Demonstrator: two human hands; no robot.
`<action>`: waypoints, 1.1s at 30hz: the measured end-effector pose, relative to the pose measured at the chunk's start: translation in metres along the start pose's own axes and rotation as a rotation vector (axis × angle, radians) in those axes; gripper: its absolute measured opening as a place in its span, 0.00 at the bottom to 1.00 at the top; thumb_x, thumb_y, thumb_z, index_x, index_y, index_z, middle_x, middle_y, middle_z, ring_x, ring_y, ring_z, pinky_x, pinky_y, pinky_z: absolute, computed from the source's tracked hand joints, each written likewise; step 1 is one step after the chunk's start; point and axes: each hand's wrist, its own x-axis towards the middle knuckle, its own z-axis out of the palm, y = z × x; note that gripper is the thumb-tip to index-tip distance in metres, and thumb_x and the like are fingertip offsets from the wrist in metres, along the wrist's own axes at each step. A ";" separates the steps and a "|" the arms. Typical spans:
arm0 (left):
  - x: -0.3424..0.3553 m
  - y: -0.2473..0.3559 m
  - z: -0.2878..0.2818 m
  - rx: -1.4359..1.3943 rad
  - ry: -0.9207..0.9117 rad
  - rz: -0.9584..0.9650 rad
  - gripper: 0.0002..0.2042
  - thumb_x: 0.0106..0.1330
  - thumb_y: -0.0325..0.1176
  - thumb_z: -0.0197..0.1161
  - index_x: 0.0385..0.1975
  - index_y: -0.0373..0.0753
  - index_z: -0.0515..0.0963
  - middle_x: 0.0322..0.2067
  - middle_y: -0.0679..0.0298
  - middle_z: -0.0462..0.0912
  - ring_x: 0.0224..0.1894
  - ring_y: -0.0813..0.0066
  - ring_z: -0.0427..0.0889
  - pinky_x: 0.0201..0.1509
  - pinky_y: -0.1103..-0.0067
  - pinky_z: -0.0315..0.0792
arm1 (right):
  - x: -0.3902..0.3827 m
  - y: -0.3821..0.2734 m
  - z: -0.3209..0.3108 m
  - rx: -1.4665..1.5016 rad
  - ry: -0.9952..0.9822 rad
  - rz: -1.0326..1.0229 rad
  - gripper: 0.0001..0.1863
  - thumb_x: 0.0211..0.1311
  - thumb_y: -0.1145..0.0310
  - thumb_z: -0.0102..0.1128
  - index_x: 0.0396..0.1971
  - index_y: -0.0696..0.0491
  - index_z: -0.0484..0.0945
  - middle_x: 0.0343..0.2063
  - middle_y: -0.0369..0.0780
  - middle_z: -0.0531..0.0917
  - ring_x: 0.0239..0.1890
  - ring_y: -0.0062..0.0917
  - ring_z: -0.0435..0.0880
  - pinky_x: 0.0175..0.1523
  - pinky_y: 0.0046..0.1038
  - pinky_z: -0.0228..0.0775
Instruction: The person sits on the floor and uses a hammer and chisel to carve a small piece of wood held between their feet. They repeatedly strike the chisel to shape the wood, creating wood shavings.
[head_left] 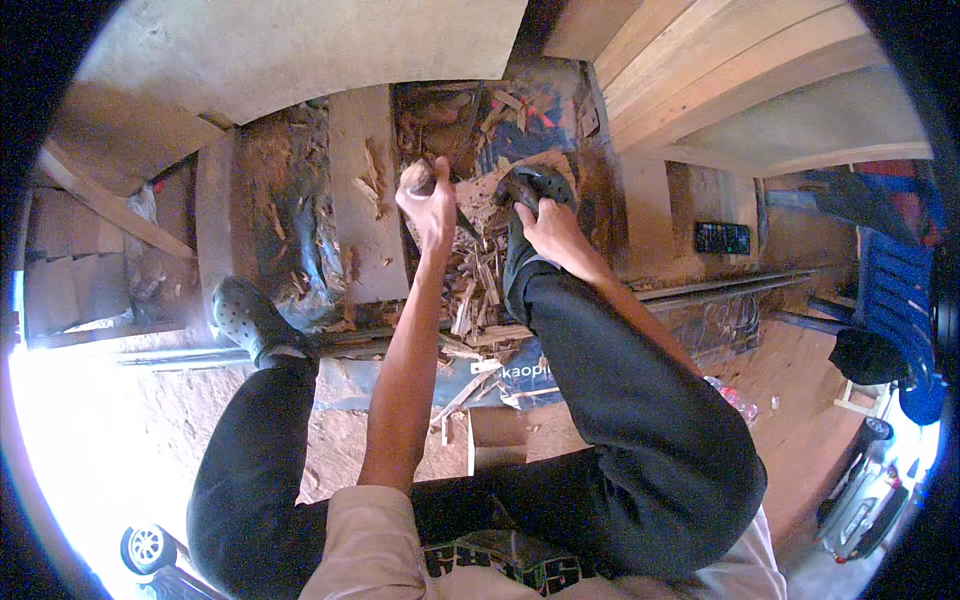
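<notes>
Left hand (430, 208): closed round the handle (421, 178) of a tool (468, 228).
Tool: dark blade, tilted, between both hands, near wood chips (478, 280).
Right hand (552, 232): curled at a clog (550, 183); cannot tell what it pinches.

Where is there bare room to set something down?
The pale plank left of the left hand looks mostly bare below its splinters; so does brown ground between the right knee and white car. Crowded: wood chips between left forearm and right shoe.
</notes>
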 end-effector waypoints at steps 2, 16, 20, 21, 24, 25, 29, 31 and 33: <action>-0.006 0.013 -0.003 -0.087 0.078 0.042 0.14 0.61 0.34 0.65 0.20 0.39 0.68 0.16 0.71 0.68 0.17 0.83 0.65 0.21 0.82 0.61 | -0.001 0.001 0.002 -0.029 0.038 -0.018 0.31 0.63 0.49 0.50 0.25 0.68 0.76 0.26 0.62 0.79 0.32 0.58 0.79 0.41 0.47 0.72; -0.063 -0.018 -0.028 -0.176 0.347 -0.113 0.13 0.62 0.32 0.64 0.21 0.41 0.66 0.18 0.71 0.67 0.19 0.83 0.64 0.22 0.81 0.63 | 0.002 0.008 0.009 -0.001 0.119 -0.062 0.30 0.62 0.48 0.51 0.25 0.67 0.77 0.24 0.61 0.79 0.31 0.56 0.80 0.39 0.48 0.72; -0.065 -0.004 -0.028 -0.641 0.503 -0.524 0.12 0.61 0.28 0.63 0.22 0.41 0.65 0.18 0.70 0.67 0.17 0.82 0.64 0.18 0.82 0.62 | 0.000 0.006 0.005 0.048 0.038 0.007 0.31 0.64 0.49 0.49 0.30 0.69 0.76 0.29 0.63 0.78 0.37 0.57 0.79 0.45 0.47 0.70; -0.067 0.002 -0.023 -0.597 0.479 -0.396 0.12 0.61 0.28 0.63 0.22 0.41 0.65 0.18 0.69 0.68 0.17 0.82 0.64 0.17 0.82 0.61 | -0.001 0.004 0.004 0.035 0.031 0.004 0.31 0.64 0.49 0.49 0.30 0.69 0.76 0.29 0.63 0.78 0.37 0.57 0.79 0.45 0.47 0.70; -0.070 0.021 -0.014 -0.487 0.442 -0.194 0.12 0.63 0.29 0.62 0.23 0.41 0.65 0.17 0.70 0.68 0.17 0.82 0.64 0.17 0.83 0.60 | -0.005 0.001 -0.001 -0.002 0.031 0.013 0.31 0.64 0.49 0.49 0.31 0.70 0.76 0.30 0.63 0.78 0.38 0.57 0.79 0.46 0.47 0.70; -0.070 0.027 -0.014 -0.432 0.439 -0.150 0.12 0.63 0.30 0.62 0.23 0.41 0.65 0.17 0.70 0.68 0.17 0.83 0.65 0.17 0.83 0.60 | -0.005 0.000 -0.002 0.002 0.032 0.012 0.31 0.64 0.49 0.48 0.31 0.70 0.76 0.31 0.63 0.78 0.38 0.57 0.78 0.47 0.47 0.70; -0.059 0.032 -0.025 -0.168 0.386 0.021 0.13 0.65 0.34 0.62 0.22 0.42 0.65 0.18 0.71 0.67 0.18 0.85 0.64 0.20 0.84 0.60 | -0.005 0.000 -0.004 -0.019 0.001 0.019 0.31 0.64 0.48 0.48 0.32 0.69 0.76 0.32 0.63 0.78 0.40 0.56 0.78 0.48 0.46 0.70; -0.054 0.022 -0.030 -0.110 0.367 -0.004 0.14 0.64 0.34 0.62 0.21 0.41 0.65 0.19 0.73 0.66 0.20 0.85 0.62 0.22 0.84 0.60 | -0.003 0.002 -0.002 0.003 -0.007 0.012 0.32 0.63 0.47 0.48 0.33 0.69 0.76 0.33 0.63 0.78 0.41 0.56 0.78 0.48 0.45 0.70; -0.057 0.008 -0.032 -0.031 0.333 0.145 0.13 0.64 0.34 0.62 0.22 0.41 0.66 0.19 0.73 0.66 0.21 0.85 0.63 0.23 0.84 0.60 | 0.000 0.006 0.000 -0.009 -0.001 0.019 0.33 0.63 0.46 0.48 0.34 0.69 0.76 0.34 0.63 0.78 0.42 0.55 0.78 0.49 0.45 0.70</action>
